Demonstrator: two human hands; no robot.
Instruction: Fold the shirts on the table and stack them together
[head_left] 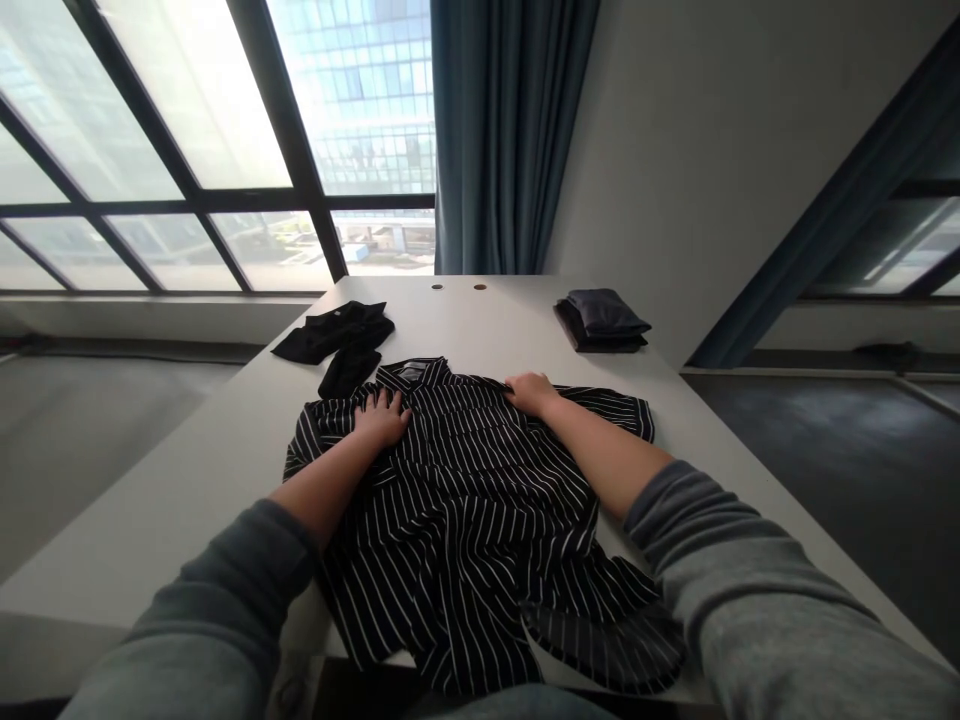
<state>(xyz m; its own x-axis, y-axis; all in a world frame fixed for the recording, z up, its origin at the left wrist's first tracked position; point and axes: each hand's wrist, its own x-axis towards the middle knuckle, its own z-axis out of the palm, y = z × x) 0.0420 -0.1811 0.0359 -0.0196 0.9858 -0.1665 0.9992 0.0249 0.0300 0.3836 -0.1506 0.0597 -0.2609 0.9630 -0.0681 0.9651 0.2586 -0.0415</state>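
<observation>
Both hands, left hand (384,418) and right hand (531,392), lie flat and apart on the striped shirt (465,520), smoothing its shoulders at 12 o'clock on the bench (225,470), so folding likely wants the sleeves next.

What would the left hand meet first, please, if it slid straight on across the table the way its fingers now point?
Probably the crumpled black garment. The left hand lies flat on the striped shirt, fingers pointing away and slightly left; past the shirt's shoulder edge, that garment lies nearest in line, though depth is hard to judge.

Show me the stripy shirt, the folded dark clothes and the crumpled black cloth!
stripy shirt (465,490), head view, middle of its body.
folded dark clothes (602,318), head view, top layer.
crumpled black cloth (337,335), head view, its middle.
</observation>
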